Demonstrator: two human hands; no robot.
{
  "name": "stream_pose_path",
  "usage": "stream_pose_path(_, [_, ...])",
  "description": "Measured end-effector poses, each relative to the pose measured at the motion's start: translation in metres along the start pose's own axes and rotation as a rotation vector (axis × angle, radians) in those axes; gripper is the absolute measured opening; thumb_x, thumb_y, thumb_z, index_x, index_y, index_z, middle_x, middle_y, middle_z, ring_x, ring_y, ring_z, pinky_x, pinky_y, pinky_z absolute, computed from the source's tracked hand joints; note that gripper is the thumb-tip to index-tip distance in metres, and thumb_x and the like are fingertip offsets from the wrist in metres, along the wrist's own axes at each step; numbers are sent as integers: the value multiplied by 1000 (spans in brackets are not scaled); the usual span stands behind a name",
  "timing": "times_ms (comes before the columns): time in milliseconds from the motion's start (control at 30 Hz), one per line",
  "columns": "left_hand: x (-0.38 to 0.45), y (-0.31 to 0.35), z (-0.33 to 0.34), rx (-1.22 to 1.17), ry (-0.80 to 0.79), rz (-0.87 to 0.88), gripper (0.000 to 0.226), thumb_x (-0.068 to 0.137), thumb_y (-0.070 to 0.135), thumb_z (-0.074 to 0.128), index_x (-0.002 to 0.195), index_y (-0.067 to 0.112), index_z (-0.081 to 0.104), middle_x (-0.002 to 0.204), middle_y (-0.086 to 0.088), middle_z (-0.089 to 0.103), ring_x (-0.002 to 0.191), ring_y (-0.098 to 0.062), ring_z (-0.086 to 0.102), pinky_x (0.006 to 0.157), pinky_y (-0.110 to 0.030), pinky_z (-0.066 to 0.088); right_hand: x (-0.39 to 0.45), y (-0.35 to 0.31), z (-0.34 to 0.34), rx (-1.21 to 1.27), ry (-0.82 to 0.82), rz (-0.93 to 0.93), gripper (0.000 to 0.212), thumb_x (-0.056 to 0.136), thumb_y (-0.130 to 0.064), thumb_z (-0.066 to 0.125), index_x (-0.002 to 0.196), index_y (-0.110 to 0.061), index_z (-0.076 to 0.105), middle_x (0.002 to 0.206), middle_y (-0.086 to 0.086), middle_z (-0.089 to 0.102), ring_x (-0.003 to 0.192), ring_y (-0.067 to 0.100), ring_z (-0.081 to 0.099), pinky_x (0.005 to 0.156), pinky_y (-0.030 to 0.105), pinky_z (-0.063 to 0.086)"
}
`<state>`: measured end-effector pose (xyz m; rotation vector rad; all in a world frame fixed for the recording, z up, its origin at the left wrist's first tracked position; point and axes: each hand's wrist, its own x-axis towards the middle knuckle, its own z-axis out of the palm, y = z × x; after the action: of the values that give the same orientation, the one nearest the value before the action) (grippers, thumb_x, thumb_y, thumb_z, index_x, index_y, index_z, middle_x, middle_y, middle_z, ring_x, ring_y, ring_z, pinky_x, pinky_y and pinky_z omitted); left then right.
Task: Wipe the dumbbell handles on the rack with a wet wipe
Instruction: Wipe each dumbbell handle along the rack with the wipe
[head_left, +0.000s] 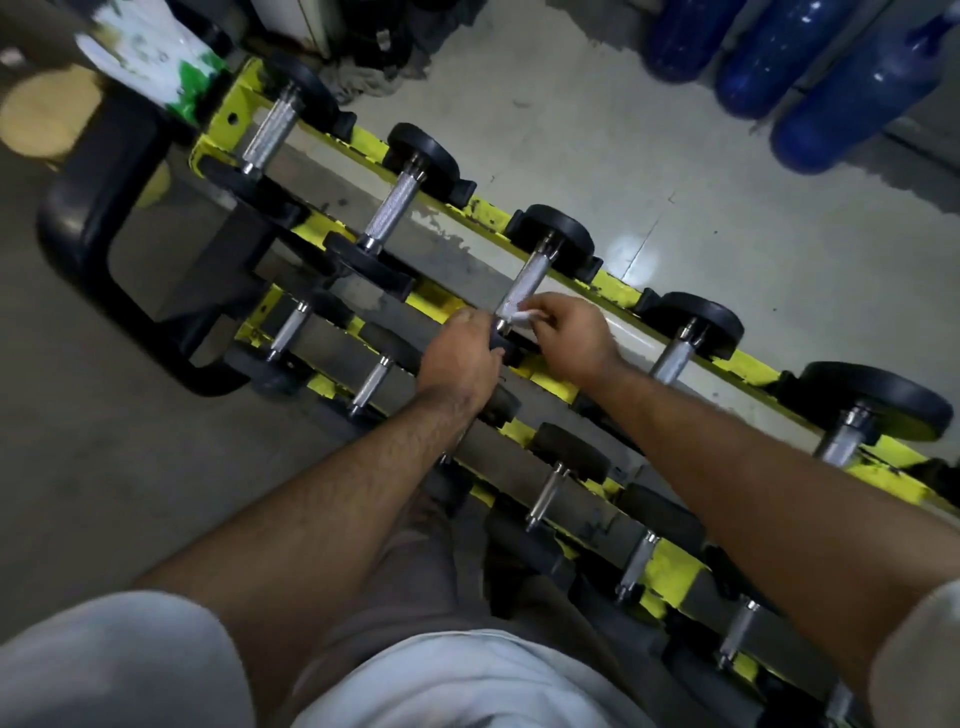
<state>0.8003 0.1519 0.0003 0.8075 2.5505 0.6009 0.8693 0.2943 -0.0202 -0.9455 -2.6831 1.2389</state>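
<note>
A yellow two-tier rack (618, 291) holds several dumbbells with black plates and knurled chrome handles. My right hand (569, 332) pinches a small white wet wipe (519, 314) against the near end of the third upper dumbbell's handle (527, 278). My left hand (460, 353) grips the near black plate (501, 343) of that same dumbbell, mostly covering it. Other handles (392, 208) (270, 130) lie to the left on the upper tier, and another handle (672, 358) lies to the right.
Three blue water jugs (841, 98) lie on the pale floor beyond the rack. A black bench frame (98, 244) curves at the rack's left end. A white and green packet (150, 52) sits top left. Lower-tier dumbbells (545, 493) lie under my forearms.
</note>
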Motion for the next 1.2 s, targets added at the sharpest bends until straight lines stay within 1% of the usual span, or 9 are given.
stream_pose_path(133, [-20,26,3,62,50,42,32,93,29,63,121,13,59,116,-5,59,103,-23,60,85,-37,55,-18,-1,-17,513,11,355,22,91,0,56,96,-14,73,94,3,70,88,20,63,64,23,47])
stream_pose_path(233, [-39,44,7,61,33,59,30,94,29,60,118,12,59,116,-7,60,103,-25,60,85,-38,54,-37,5,-37,656,36,466,25,92,1,57,89,-18,72,102,9,71,90,24,65,65,33,56])
stream_pose_path(300, [-50,54,11,73,-34,75,32,93,30,59,121,13,58,120,-8,59,108,-27,59,88,-40,53,-49,11,-51,685,107,496,26,94,2,55,84,-18,68,101,10,69,90,25,65,74,38,61])
stream_pose_path(433, [-68,73,21,88,-157,149,34,92,30,61,121,13,57,125,-8,58,113,-28,58,92,-40,51,-74,30,-75,720,194,528,20,94,3,54,90,-14,64,109,15,63,89,26,62,61,34,57])
stream_pose_path(500, [-74,80,25,89,-187,199,38,92,31,63,124,13,56,126,-7,58,115,-27,57,93,-38,50,-88,40,-84,788,163,571,21,94,2,57,90,-16,65,114,14,62,95,29,63,63,35,57])
stream_pose_path(767, [-86,102,59,11,-263,317,33,86,32,70,114,21,57,112,0,63,102,-21,61,85,-40,56,-128,59,-101,645,276,580,31,89,8,59,87,-19,74,110,13,71,94,23,65,70,27,53])
stream_pose_path(933, [-96,111,90,-5,-228,331,51,84,36,70,126,16,50,121,-5,56,107,-23,56,88,-42,55,-133,68,-108,655,297,643,28,92,5,55,85,-17,69,99,9,68,90,24,63,62,27,52])
stream_pose_path(1100, [-97,115,115,92,-120,288,52,90,46,64,127,12,52,126,-8,52,116,-22,51,96,-38,51,-123,84,-109,816,183,687,25,91,4,53,90,-13,70,106,14,67,90,28,59,67,32,52])
stream_pose_path(1200, [-98,119,128,83,-43,218,50,92,50,61,124,12,53,127,-8,50,119,-23,49,97,-37,50,-116,98,-111,899,118,698,21,93,3,57,89,-13,69,96,10,67,79,23,62,59,29,53])
